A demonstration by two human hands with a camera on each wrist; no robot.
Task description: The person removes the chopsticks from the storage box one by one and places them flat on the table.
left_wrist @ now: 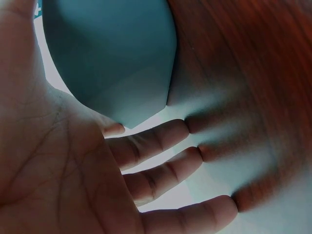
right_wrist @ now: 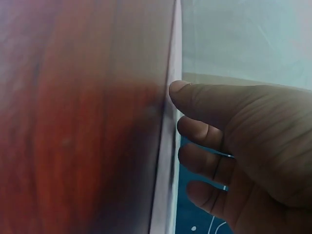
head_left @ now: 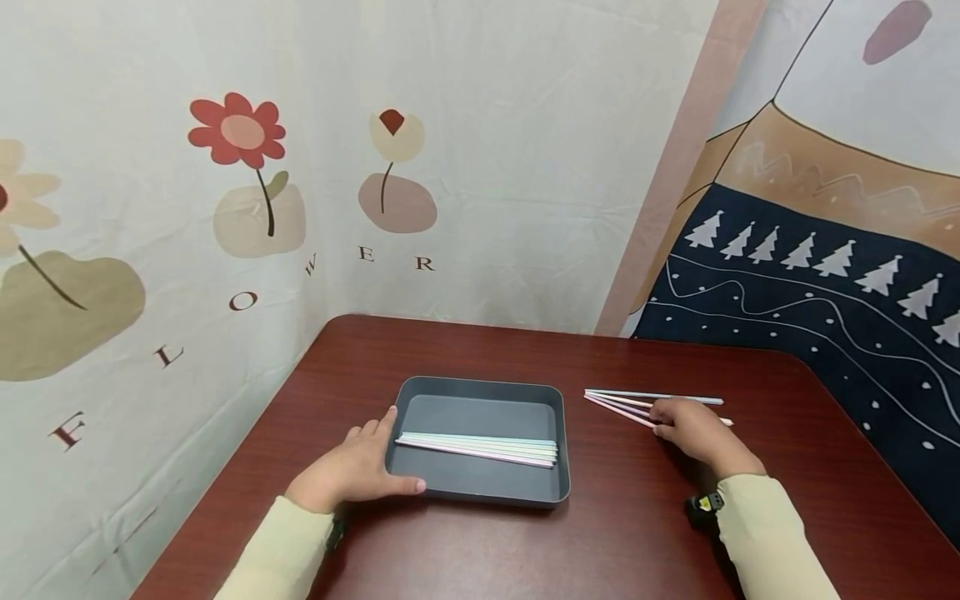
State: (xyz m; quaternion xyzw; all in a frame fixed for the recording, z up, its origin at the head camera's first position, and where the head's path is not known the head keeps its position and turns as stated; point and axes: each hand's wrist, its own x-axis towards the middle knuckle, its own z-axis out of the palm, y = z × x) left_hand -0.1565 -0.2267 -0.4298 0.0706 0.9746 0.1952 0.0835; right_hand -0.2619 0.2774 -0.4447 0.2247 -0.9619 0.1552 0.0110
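Thin pastel sticks [head_left: 619, 405] meet the right hand [head_left: 693, 429], pinched or not I cannot tell; the spread-fingered left hand [head_left: 348, 467] touches a grey rectangular tray [head_left: 480, 413].

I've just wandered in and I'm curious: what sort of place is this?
Probably a corner set up for tabletop work, though I can't be sure: a reddish-brown table, a flower-printed backdrop behind it, and a gray tray holding sticks.

The right hand [head_left: 693, 429] covers part of the sticks [head_left: 630, 393], a blur in its wrist view; sleeves [head_left: 776, 533] run off the head view's bottom; left wrist crops the tray [left_wrist: 119, 61]!
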